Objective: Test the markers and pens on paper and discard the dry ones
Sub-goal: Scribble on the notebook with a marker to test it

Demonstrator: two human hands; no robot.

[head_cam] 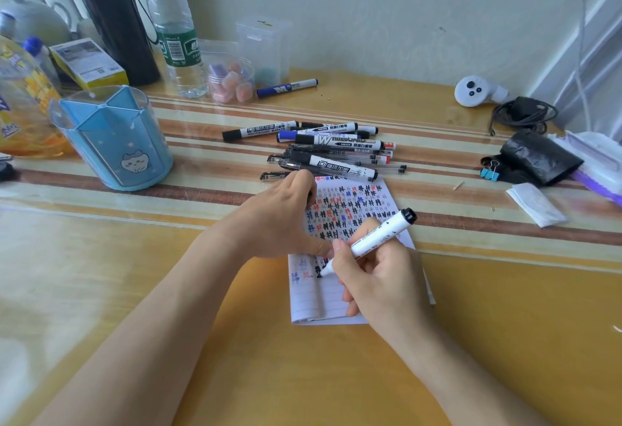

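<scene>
My right hand (pixel 377 277) grips a white whiteboard marker (pixel 373 240) in a writing hold. Its tip touches the lined paper (pixel 331 304) beside rows of black, blue and red hash marks, and its black end points toward 1 o'clock. My left hand (pixel 282 213) rests on the sheet's 10 o'clock part, thumb flat on the page just beside the marker tip. Its fingers are curled under at the paper's top edge, and I cannot tell whether they enclose anything. The two hands are nearly touching.

The pile of markers and pens (pixel 333 149) lies on the bench (pixel 505 341) at 12 o'clock from the paper, touching its top edge. A lone blue marker (pixel 286 88) lies farther back, also toward 12 o'clock. A blue pen holder (pixel 114 139) stands upright at 10 o'clock.
</scene>
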